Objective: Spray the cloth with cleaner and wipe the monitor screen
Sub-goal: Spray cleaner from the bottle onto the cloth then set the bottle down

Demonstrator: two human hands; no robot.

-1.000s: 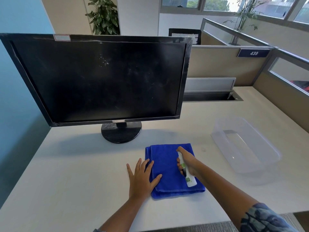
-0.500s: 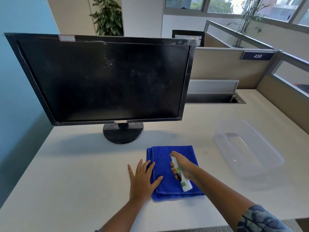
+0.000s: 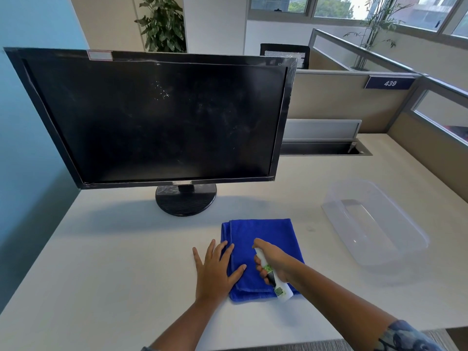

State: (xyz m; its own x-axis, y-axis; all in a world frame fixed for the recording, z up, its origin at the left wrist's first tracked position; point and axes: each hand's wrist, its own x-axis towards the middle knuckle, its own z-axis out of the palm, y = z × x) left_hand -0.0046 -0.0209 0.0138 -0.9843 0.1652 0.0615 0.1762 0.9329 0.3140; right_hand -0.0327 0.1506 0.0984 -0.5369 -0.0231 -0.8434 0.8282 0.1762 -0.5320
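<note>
I read "439" in white on a blue sign [image 3: 390,83] on the partition [image 3: 342,102], bottle label [image 3: 278,291] unreadable

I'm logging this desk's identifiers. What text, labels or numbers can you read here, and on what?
"439": white on the blue sign on the partition.
Spray bottle in the right hand: green label, too blurred to read.
Monitor: pale sticker on top bezel, unreadable.

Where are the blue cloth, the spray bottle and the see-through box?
blue cloth [image 3: 263,231]: head view, on the bare far part of the fold.
spray bottle [image 3: 281,291]: head view, on its labelled lower body.
see-through box [image 3: 417,235]: head view, on its right rim.
</note>
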